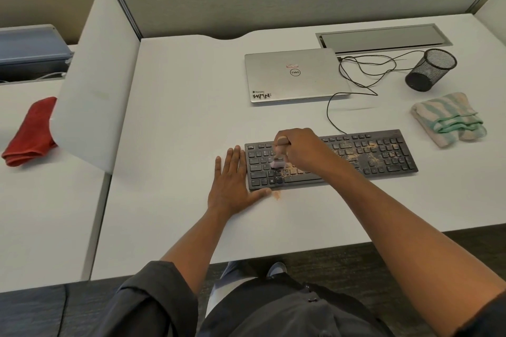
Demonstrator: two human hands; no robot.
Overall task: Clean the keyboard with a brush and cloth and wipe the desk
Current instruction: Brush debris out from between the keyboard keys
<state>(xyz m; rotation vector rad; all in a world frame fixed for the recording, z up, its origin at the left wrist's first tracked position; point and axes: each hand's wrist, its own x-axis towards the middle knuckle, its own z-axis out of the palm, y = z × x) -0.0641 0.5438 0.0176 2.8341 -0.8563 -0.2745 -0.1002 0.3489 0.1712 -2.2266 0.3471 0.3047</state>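
Closest to us, our left hand [231, 182] lies flat on the desk [178, 117], fingers straight, its thumb against the near left corner of the keyboard [383, 156]. A small tan smudge [276, 195] sits on the desk just past the thumb. Our right hand [298, 149] is curled around the brush [279, 154], whose bristles touch the left keys. Tan crumbs cover the middle and right keys, so we think the brushing is far from done. Farther off, the striped cloth [449, 119] lies folded, so wiping is not started yet.
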